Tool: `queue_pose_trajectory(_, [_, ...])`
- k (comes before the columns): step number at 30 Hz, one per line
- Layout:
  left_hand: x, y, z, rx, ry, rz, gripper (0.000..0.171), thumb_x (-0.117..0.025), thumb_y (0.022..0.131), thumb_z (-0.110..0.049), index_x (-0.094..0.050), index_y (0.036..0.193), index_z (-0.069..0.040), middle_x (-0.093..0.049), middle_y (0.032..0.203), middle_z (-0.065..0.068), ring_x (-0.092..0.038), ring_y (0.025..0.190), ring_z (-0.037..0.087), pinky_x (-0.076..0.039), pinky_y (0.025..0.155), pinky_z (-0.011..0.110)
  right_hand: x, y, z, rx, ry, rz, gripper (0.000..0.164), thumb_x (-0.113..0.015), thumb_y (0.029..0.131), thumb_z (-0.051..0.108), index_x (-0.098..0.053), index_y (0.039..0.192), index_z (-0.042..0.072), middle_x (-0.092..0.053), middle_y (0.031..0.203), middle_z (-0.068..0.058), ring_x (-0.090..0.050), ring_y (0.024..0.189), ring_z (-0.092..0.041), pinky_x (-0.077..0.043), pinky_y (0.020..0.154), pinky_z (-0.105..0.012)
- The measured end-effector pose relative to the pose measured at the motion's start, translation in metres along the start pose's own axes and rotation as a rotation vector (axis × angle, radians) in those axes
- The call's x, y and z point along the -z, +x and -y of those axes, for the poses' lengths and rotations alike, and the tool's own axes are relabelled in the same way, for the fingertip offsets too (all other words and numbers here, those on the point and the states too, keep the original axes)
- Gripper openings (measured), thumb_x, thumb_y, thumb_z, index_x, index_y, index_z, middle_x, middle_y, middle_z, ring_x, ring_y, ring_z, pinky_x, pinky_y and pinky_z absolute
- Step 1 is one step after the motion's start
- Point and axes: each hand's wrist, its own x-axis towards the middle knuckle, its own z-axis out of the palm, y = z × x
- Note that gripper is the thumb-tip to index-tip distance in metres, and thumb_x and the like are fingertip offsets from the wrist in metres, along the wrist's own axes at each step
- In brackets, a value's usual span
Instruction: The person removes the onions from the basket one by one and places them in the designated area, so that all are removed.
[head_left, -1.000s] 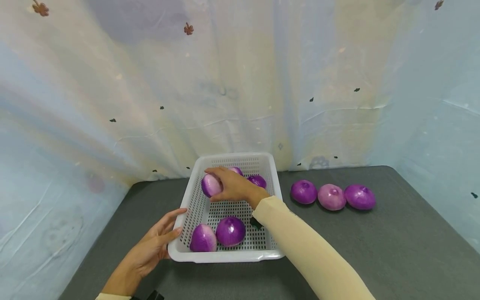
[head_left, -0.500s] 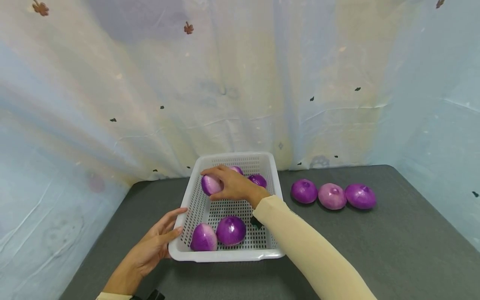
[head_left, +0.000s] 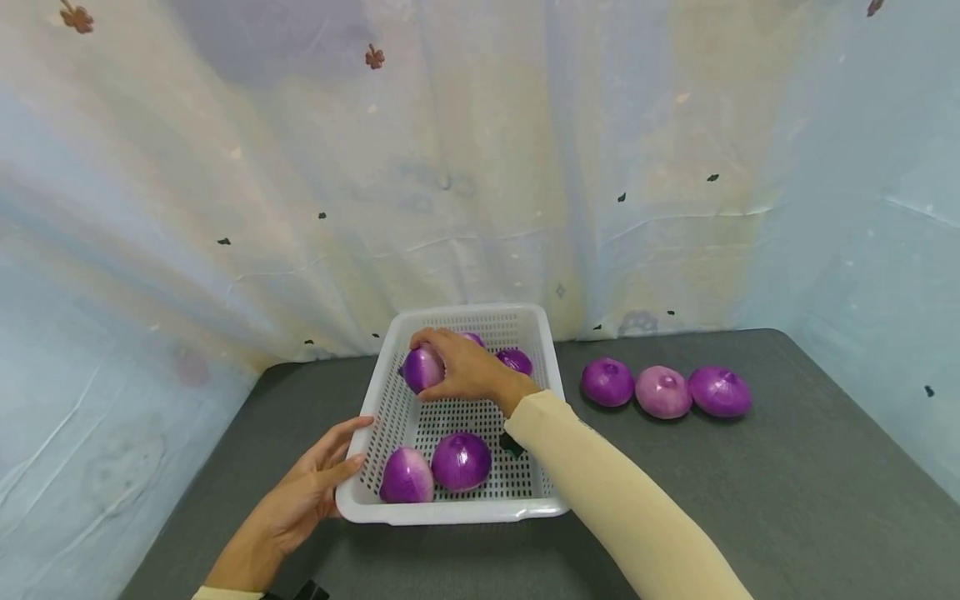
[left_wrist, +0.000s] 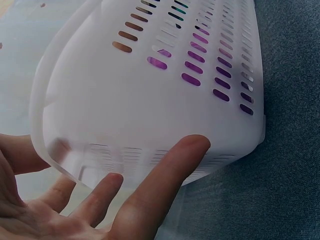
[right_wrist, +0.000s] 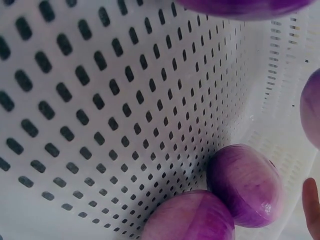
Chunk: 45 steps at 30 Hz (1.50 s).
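Right hand [head_left: 467, 367]: fingers and thumb curled round one onion, gripping it. Held onion [head_left: 422, 369]: purple, glossy; positioned in the far half of the basket, toward its left edge. Whether its underside touched the basket floor could not be told.

Left hand [head_left: 303, 483]: fingers extended and spread, their tips at the basket's left edge, toward the near left corner.

White basket [head_left: 450, 514]: plastic, slotted in walls and floor; stood on the worktop, near its far edge and left of its middle. Further contents, four onions: far onion [head_left: 474, 339], by the far edge, largely hidden behind the right hand; right onion [head_left: 515, 361], toward the far right corner; pale-streaked onion [head_left: 407, 477], in the near left corner; deep purple onion [head_left: 461, 463], just beside it, along the near edge.

Cream sleeve [head_left: 622, 500]: on the right arm, crossed over the basket's right edge.

Dark grey worktop [head_left: 780, 492]: bore three more onions in a row, right of the basket and toward the far edge: left-end onion [head_left: 608, 382], purple; pink onion [head_left: 663, 392], middle; right-end onion [head_left: 720, 392], purple.

Printed curtain [head_left: 480, 167]: hung behind the worktop's far edge.
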Motion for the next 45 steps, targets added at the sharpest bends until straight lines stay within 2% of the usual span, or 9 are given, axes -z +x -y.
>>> queue_pose_trajectory(5, [0.0018, -0.0001, 0.0013, 0.002, -0.008, 0.0, 0.052, -0.047, 0.107, -0.026, -0.026, 0.153, -0.035, -0.011, 0.164, 0.015, -0.063, 0.113, 0.021, -0.058, 0.083, 0.049, 0.0004, 0.0032, -0.0008, 0.004, -0.05, -0.035, 0.076, -0.089, 0.072, 0.041, -0.045, 0.131, 0.023, -0.059, 0.13, 0.002, -0.062, 0.116, -0.017, -0.051, 0.1, -0.034])
queue_pose_trajectory(11, [0.0031, 0.0006, 0.0019, -0.002, -0.009, 0.008, 0.054, -0.047, 0.107, -0.025, -0.023, 0.155, -0.033, -0.012, 0.164, 0.014, -0.062, 0.114, 0.022, -0.058, 0.083, 0.05, 0.0004, 0.004, -0.0015, -0.002, -0.063, -0.057, 0.074, -0.09, 0.069, 0.044, -0.045, 0.123, 0.021, -0.063, 0.118, 0.0, -0.063, 0.102, -0.017, -0.052, 0.093, -0.032])
queue_pose_trajectory(20, [0.0022, 0.0006, 0.0019, 0.001, -0.006, 0.001, 0.055, -0.047, 0.107, -0.026, -0.023, 0.155, -0.033, -0.009, 0.164, 0.016, -0.062, 0.114, 0.021, -0.058, 0.082, 0.049, -0.0005, 0.0026, -0.0022, 0.017, -0.091, -0.057, 0.069, -0.086, 0.069, 0.057, -0.045, 0.112, 0.023, -0.058, 0.1, 0.006, -0.057, 0.086, -0.012, -0.048, 0.078, -0.024])
queue_pose_trajectory(27, [0.0028, 0.001, 0.0031, 0.003, -0.005, -0.001, 0.055, -0.047, 0.107, -0.026, -0.023, 0.155, -0.033, -0.009, 0.164, 0.015, -0.062, 0.114, 0.021, -0.058, 0.082, 0.048, -0.001, 0.0017, -0.002, 0.015, -0.065, -0.05, 0.061, -0.087, 0.07, 0.054, -0.043, 0.097, 0.022, -0.051, 0.089, 0.005, -0.053, 0.084, -0.01, -0.045, 0.073, -0.024])
queue_pose_trajectory(31, [0.0028, 0.0015, 0.0029, 0.005, 0.003, -0.004, 0.054, -0.047, 0.106, -0.026, -0.023, 0.154, -0.033, -0.011, 0.164, 0.015, -0.063, 0.113, 0.021, -0.058, 0.081, 0.047, 0.0001, 0.0017, -0.0007, -0.005, -0.035, -0.05, 0.064, -0.088, 0.069, 0.053, -0.043, 0.103, 0.021, -0.055, 0.097, 0.005, -0.056, 0.087, -0.011, -0.048, 0.077, -0.024])
queue_pose_trajectory(36, [0.0011, 0.0012, 0.0012, 0.008, 0.003, -0.008, 0.055, -0.048, 0.106, -0.026, -0.023, 0.155, -0.033, -0.008, 0.165, 0.016, -0.063, 0.113, 0.021, -0.058, 0.081, 0.047, 0.0023, 0.0015, 0.0008, -0.03, 0.011, -0.058, 0.077, -0.088, 0.07, 0.049, -0.042, 0.127, 0.023, -0.062, 0.123, 0.0, -0.063, 0.103, -0.014, -0.053, 0.094, -0.031])
queue_pose_trajectory(41, [0.0, 0.0012, 0.0006, 0.008, 0.003, -0.014, 0.055, -0.048, 0.106, -0.026, -0.023, 0.154, -0.033, -0.009, 0.165, 0.016, -0.063, 0.113, 0.021, -0.058, 0.081, 0.047, 0.0025, 0.0018, -0.001, -0.004, -0.022, -0.035, 0.092, -0.087, 0.074, 0.046, -0.037, 0.149, 0.027, -0.05, 0.145, -0.001, -0.057, 0.125, -0.02, -0.048, 0.105, -0.04])
queue_pose_trajectory(45, [-0.0004, 0.0012, 0.0011, 0.006, 0.006, -0.013, 0.054, -0.048, 0.106, -0.026, -0.024, 0.154, -0.033, -0.01, 0.164, 0.016, -0.063, 0.112, 0.021, -0.058, 0.081, 0.047, 0.0017, 0.0015, -0.0025, 0.005, -0.047, -0.009, 0.089, -0.085, 0.076, 0.046, -0.04, 0.151, 0.028, -0.044, 0.149, -0.002, -0.054, 0.128, -0.024, -0.048, 0.105, -0.044])
